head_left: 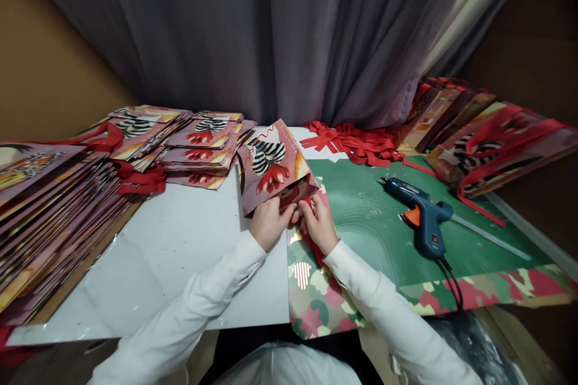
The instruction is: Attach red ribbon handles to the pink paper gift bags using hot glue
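Two hands, close together near the middle of the table, both pinched on the near edge of one printed paper bag (273, 168). Left hand (268, 221) curled, fingers tucked under the bag's lower edge; right hand (318, 222) just beside it, fingertips narrow on the same edge and on something red there, too small to tell. Both forearms in white sleeves, angled inward from the bottom corners, wrists nearly meeting. Bag tilted up off the table, long axis running away from the body and slightly left, far end raised toward the grey curtain (271, 30). Beneath the hands, one white sheet (171, 252) on the left and one camouflage-patterned paper (316, 301) on the right. Further right, one green mat (361, 216) carrying one blue glue gun (422, 216), nozzle pointing left and away. Beyond, a heap of red ribbons (356, 141). Flat stacks of bags (58, 192) along the left side, too many to count; several more bags (487, 132) at the right.
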The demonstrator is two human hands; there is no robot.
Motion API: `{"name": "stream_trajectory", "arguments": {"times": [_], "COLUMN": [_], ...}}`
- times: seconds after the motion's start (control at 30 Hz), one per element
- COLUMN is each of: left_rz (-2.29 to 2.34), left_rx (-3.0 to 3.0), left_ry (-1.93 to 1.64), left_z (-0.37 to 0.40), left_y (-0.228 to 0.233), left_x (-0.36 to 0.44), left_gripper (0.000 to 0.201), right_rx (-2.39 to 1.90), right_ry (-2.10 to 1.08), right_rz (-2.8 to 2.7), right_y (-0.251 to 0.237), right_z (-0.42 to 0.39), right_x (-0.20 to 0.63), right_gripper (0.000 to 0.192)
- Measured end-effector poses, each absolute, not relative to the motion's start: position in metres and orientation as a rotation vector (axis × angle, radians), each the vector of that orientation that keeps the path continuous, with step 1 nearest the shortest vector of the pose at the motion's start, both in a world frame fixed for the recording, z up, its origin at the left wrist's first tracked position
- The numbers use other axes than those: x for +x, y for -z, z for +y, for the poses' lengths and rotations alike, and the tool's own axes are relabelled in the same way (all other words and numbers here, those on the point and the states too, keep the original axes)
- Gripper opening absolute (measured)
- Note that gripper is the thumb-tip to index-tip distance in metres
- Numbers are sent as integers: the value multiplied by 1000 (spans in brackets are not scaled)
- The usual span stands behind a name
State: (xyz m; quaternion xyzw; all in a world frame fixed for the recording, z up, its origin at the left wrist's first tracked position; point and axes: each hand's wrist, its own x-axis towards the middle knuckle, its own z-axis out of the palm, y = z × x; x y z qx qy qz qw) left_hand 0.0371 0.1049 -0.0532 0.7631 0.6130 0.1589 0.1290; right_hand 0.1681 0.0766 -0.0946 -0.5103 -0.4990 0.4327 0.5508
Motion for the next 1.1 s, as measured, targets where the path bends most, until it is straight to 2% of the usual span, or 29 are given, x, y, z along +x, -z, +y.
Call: {"name": "stream_trajectory", "arguments": {"times": [0.17,0.37,0.67,0.87,1.1], "left_rz": [1774,1734,1579,1488,1460], "left_rx": [2221,2257,2408,2538,2597], "left_ry": [-484,-540,-514,-424,-376], "left_z": [103,99,99,96,96], "left_y": [51,52,60,57,49], "left_x": [34,35,32,29,22], "left_gripper": [28,25,27,40,28], "right_rx": [-1004,-1004,-993,-1070,-1183], "right_ry": [-1317,-1213,-1450,-1363,-1242], "right_rz": [-1191,-1154,-1225,-1144,-984], "right_y": [92,93,90,90,84], "right_z": [82,82,85,86,86], "right_x": [178,176,181,183,188], "right_gripper": [32,30,45,50,47]}}
